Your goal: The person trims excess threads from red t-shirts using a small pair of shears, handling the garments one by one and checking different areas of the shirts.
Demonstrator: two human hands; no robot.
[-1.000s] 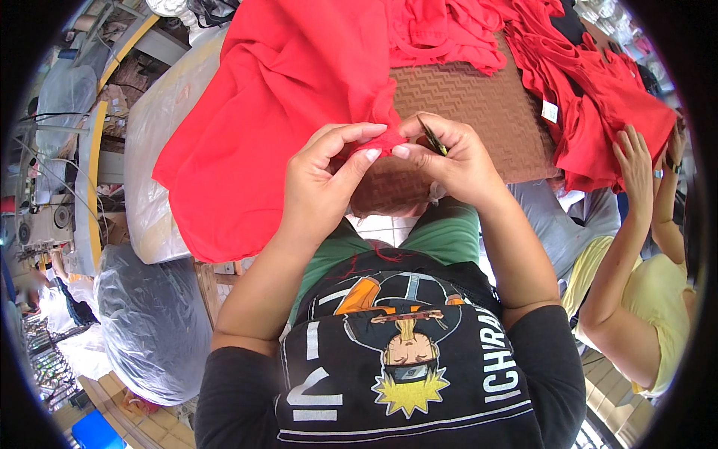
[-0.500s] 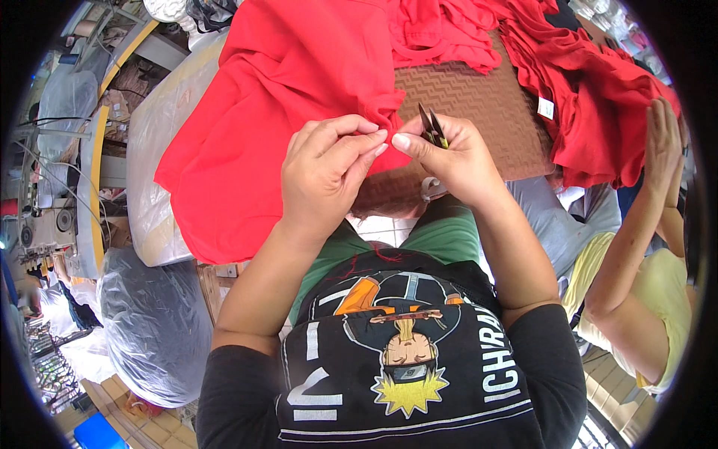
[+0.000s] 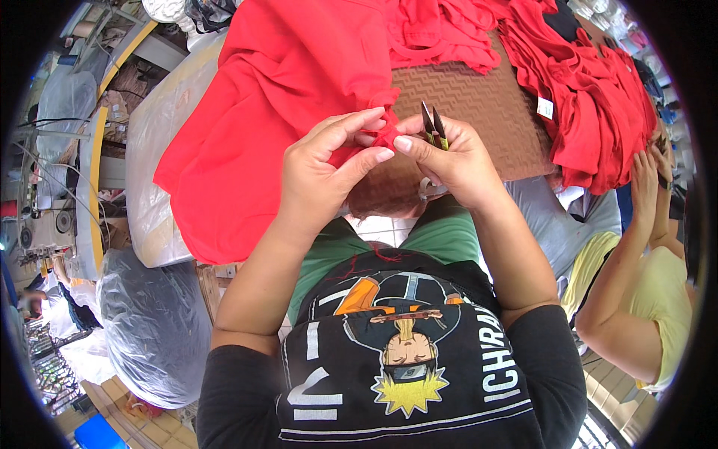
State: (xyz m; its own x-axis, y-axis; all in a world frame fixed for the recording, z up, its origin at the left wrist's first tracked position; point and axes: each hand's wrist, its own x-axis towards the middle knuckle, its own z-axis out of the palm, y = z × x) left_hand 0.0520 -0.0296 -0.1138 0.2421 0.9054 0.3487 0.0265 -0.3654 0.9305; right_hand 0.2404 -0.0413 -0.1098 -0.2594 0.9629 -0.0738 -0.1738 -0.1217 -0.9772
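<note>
A red garment (image 3: 277,97) is spread over the brown padded table (image 3: 479,105), and its gathered edge comes up between my two hands. My left hand (image 3: 321,165) curls round that edge, with cloth between its thumb and forefinger. Just beside it, my right hand (image 3: 460,157) pinches the same edge between thumb and fingertip. Black thread snips (image 3: 434,123) are tucked in my right hand, blades pointing up and away from me. The snips' grip end is hidden in the palm.
More red garments (image 3: 576,97) are heaped at the right, one showing a white label (image 3: 545,108). A co-worker's arm (image 3: 624,254) reaches to that heap. Left of the table stands a plastic-wrapped bundle (image 3: 153,322), near yellow-edged machine tables (image 3: 95,187).
My left thumb and forefinger have parted, and a bunched piece of red cloth now shows between them. The co-worker's hands have lowered beside the right heap.
</note>
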